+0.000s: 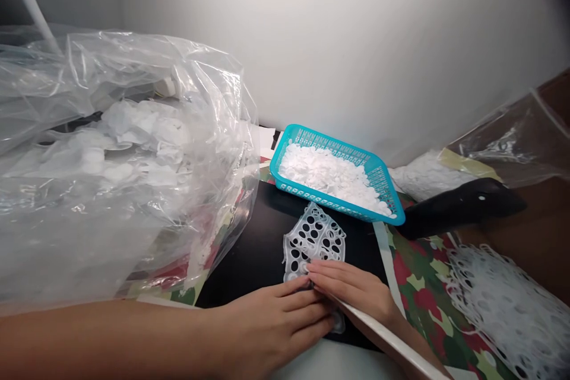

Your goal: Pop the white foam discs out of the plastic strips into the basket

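A translucent plastic sheet full of round holes (310,237) lies on a black mat (249,249), several small discs still set in its near part. My left hand (289,320) rests over the sheet's near end, fingers stretched out side by side. From the other side, my right hand (356,288) lies with straight fingers across the sheet, its fingertips meeting those of my left. Along the right hand and forearm runs a narrow white strip (392,335); whether the hand holds it I cannot tell. Both thumbs are hidden.
Behind the mat stands a turquoise basket (278,175) of white discs. A large clear bag (133,190) of white pieces fills the left. At right are a black handle-like object (463,208) and a heap of punched sheets (503,303) on patterned cloth (427,297).
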The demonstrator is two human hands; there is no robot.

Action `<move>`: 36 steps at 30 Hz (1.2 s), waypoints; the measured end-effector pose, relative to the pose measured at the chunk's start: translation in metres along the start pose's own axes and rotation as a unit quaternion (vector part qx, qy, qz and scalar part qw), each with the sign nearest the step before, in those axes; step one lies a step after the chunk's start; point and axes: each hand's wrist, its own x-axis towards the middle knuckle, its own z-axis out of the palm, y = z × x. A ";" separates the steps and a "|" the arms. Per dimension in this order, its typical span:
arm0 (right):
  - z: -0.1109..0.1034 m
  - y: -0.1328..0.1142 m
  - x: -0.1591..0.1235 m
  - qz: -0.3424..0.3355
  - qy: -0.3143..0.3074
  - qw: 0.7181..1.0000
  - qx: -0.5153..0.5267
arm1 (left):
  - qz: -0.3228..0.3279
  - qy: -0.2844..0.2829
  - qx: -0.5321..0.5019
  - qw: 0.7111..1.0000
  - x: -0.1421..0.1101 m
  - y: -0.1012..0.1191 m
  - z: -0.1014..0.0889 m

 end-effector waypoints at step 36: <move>0.002 0.005 -0.001 0.029 -0.023 0.999 0.017 | -0.005 -0.025 -0.059 0.998 0.001 0.000 -0.007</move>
